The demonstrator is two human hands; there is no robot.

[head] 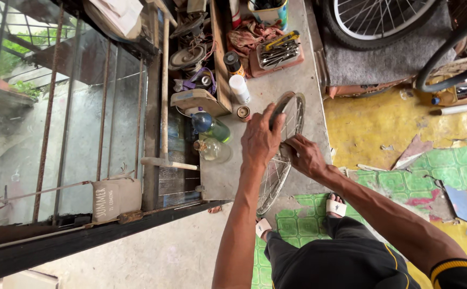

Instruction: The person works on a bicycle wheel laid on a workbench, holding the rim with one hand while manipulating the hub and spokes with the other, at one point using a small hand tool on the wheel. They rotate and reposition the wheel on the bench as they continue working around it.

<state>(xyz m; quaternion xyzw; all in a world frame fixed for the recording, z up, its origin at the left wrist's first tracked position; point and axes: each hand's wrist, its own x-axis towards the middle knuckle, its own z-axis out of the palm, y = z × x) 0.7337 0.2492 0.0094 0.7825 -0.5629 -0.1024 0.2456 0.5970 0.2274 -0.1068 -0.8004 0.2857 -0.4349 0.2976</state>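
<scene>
A bare bicycle wheel point(284, 155), spoked and without a tyre, is held upright on edge over the concrete counter point(276, 85), its lower rim dropping past the counter's front edge towards the floor. The top of the rim is grasped by the left hand point(262, 140), fingers curled over it and thumb raised along the metal. The right hand point(304, 155) is closed at the hub region among the spokes; what exactly is pinched there cannot be told, as the fingers cover it.

Just left of the left hand, two glass bottles are seen lying on the counter: a green bottle point(211, 126) and a clear bottle point(212, 150). A small rusty tin point(243, 113) stands near the top of the wheel, with a white spray can point(239, 89) lying beyond it. Further back, a tray of tools point(279, 51) rests on a reddish rag. A wooden-handled hammer point(165, 107) is propped along the counter's left side, beside a railing of rusted bars point(67, 107).

A second wheel with tyre point(375, 18) is noted at the top right, on a grey mat. Below, green patterned floor tiles point(447, 171) and cracked yellow floor are visible; the person's feet in white sandals point(336, 207) are planted under the wheel.
</scene>
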